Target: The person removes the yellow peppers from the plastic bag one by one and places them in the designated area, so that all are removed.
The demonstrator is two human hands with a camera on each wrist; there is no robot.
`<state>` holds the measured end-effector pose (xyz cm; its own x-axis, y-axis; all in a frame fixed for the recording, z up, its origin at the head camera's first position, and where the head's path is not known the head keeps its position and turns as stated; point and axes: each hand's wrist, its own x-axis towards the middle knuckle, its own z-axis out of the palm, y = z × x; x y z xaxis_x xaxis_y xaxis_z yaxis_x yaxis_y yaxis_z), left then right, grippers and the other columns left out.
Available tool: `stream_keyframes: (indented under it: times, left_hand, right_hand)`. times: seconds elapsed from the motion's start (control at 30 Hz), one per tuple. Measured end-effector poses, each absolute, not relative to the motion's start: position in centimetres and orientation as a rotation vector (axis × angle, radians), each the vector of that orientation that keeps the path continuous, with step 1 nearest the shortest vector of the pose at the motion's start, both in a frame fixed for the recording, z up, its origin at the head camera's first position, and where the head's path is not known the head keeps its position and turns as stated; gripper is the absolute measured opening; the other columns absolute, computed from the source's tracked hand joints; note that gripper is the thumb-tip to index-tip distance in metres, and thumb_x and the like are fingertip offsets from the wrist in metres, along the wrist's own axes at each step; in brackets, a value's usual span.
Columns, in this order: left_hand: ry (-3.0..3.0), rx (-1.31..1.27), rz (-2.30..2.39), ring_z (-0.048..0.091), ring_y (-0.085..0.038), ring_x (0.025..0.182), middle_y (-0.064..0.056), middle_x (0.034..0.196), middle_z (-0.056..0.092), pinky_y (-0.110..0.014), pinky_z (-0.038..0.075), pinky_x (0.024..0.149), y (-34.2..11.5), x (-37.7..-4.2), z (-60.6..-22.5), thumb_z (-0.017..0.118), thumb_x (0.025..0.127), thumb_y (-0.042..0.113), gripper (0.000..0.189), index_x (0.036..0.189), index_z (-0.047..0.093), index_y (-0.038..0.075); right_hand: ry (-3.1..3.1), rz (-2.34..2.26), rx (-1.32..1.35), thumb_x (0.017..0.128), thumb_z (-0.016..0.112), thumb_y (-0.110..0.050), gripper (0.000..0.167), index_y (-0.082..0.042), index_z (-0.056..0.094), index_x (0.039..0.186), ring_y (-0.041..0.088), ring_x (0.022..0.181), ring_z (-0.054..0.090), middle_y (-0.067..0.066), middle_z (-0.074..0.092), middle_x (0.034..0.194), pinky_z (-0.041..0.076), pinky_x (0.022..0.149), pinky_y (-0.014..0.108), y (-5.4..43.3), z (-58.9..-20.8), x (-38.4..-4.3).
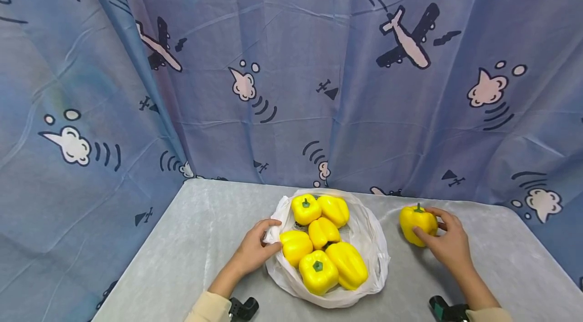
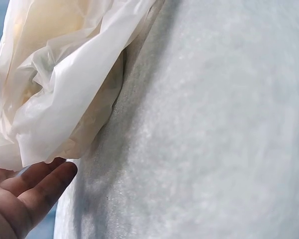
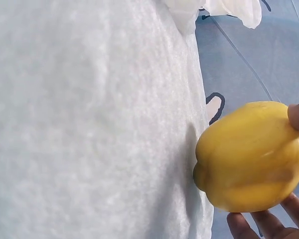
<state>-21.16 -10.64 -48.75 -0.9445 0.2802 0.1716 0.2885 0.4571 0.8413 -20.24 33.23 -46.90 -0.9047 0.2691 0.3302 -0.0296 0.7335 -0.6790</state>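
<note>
A yellow bell pepper (image 1: 415, 225) with a green stem is gripped between the thumb and fingers of my right hand (image 1: 451, 242), to the right of a white plastic bag (image 1: 378, 241). In the right wrist view the pepper (image 3: 251, 159) has its lobed end close to the table, thumb on one side and fingertips on the other. The bag lies wide open with several yellow bell peppers (image 1: 319, 272) inside. My left hand (image 1: 252, 247) holds the bag's left rim between thumb and fingers. In the left wrist view, fingers (image 2: 50, 186) show beside the crumpled plastic (image 2: 65, 99).
Under everything is a table with a pale grey cover (image 1: 182, 256). A blue curtain (image 1: 291, 58) printed with planes and clouds hangs behind its back edge and along the left. Dark wrist devices (image 1: 244, 308) sit at both sleeves.
</note>
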Motion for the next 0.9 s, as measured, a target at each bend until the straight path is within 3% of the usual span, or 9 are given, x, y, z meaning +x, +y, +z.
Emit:
stream_keyframes:
  times: [0.3, 0.8, 0.9]
  left_hand:
    - [-2.672, -0.511, -1.552, 0.054, -0.023, 0.107, -0.012, 0.134, 0.053, -0.031, 0.049, 0.081, -10.65, -21.17, -48.79, 0.069, 0.084, 0.019, 0.043, 0.125, 0.057, 0.014]
    - [-2.669, -0.514, -1.563, 0.054, -0.022, 0.105, -0.013, 0.134, 0.053, -0.028, 0.049, 0.080, -10.63, -21.00, -48.67, 0.069, 0.084, 0.019, 0.043, 0.125, 0.057, 0.013]
    - [-2.672, -0.509, -1.572, 0.055, -0.021, 0.104, -0.013, 0.134, 0.052, -0.027, 0.049, 0.079, -10.68, -21.02, -48.76, 0.069, 0.084, 0.020, 0.043, 0.126, 0.056, 0.014]
  right_hand:
    - [-2.547, 0.927, -0.174, 0.079, 0.077, -0.020, 0.057, 0.000, 0.056, 0.128, 0.048, 0.101, 0.053, 0.029, 0.048, 0.128, 0.045, 0.078, 0.055, 33.46, -46.47, -20.35]
    - [-2.623, 0.885, -0.186, 0.079, 0.077, -0.031, 0.062, -0.004, 0.057, 0.130, 0.046, 0.099, 0.054, 0.030, 0.049, 0.128, 0.042, 0.063, 0.034, 33.72, -45.99, -20.42]
    - [-2.643, 0.898, -0.207, 0.079, 0.077, -0.034, 0.063, -0.004, 0.056, 0.131, 0.046, 0.102, 0.053, 0.031, 0.049, 0.131, 0.043, 0.064, 0.034, 33.66, -45.97, -20.49]
